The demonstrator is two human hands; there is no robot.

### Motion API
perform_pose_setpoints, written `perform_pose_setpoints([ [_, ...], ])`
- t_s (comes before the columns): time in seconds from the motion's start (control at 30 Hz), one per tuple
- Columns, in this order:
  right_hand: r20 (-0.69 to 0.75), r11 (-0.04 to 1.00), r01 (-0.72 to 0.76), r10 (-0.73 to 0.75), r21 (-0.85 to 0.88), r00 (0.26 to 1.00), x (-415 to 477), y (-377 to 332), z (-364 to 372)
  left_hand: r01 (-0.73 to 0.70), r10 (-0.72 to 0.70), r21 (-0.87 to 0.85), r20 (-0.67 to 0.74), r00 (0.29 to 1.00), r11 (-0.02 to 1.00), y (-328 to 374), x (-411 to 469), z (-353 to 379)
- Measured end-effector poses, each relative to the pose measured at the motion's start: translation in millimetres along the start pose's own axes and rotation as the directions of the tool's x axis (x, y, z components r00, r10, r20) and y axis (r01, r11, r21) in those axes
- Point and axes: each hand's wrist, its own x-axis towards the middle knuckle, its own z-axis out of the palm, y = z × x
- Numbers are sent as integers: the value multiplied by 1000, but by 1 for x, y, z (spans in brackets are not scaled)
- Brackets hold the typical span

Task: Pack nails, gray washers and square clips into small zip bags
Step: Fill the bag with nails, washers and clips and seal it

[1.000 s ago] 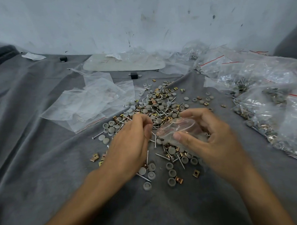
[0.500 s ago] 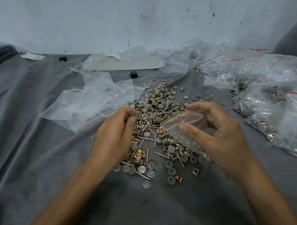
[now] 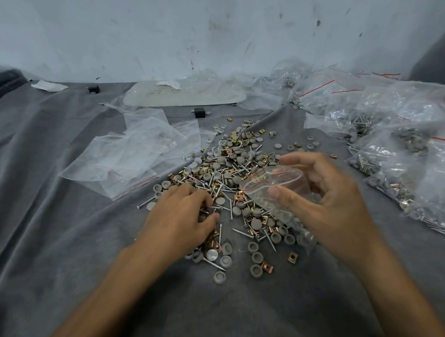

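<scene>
— What's closest to you?
— A few stray washers point(image 3: 256, 270) and a clip point(image 3: 292, 257) on the gray cloth point(image 3: 67, 251), at the near edge of the pile point(image 3: 231, 168).
— Your left hand?
— A second ago it was up at the bag's mouth, then it swung off to the left. Now my left hand point(image 3: 183, 221) is down on the pile, palm down. Its fingers point(image 3: 192, 192) are curled in among the nails point(image 3: 242, 233). I cannot tell whether they grip anything.
— And the bag?
— It's in my right hand point(image 3: 327, 204) as before, just above the pile's right side. Thumb and fingers pinch the bag point(image 3: 275, 181) at its mouth and hold it agape, facing left. It has shifted slightly lower and to the right.
— Farther back?
— Empty bags point(image 3: 139, 151) lie to the left of the pile. Filled bags point(image 3: 406, 147) are heaped on the right.
</scene>
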Motion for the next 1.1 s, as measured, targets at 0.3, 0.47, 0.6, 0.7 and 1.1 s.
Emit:
perform_pose_setpoints([
  [0.3, 7, 1000, 2, -2, 1, 1000, 0, -2, 0, -30, 30, -10, 3, 1000, 1000, 2, 1, -1],
  [0.47, 7, 1000, -4, 4, 19, 1000, 0, -2, 1, -102, 104, 34, -53, 993, 994, 3, 0, 6],
  [0.6, 5, 1000, 2, -2, 2, 1000, -1, -2, 1, -133, 134, 21, -62, 989, 991, 1, -2, 10],
  [0.7, 8, 1000, -4, 4, 11, 1000, -1, -2, 1, -170, 158, -78, -135, 978, 982, 4, -1, 5],
  [1.1, 86, 998, 32, -28, -46, 996, -4, -1, 8, -262, 122, -581, -268, 955, 770, 30, -9, -7],
])
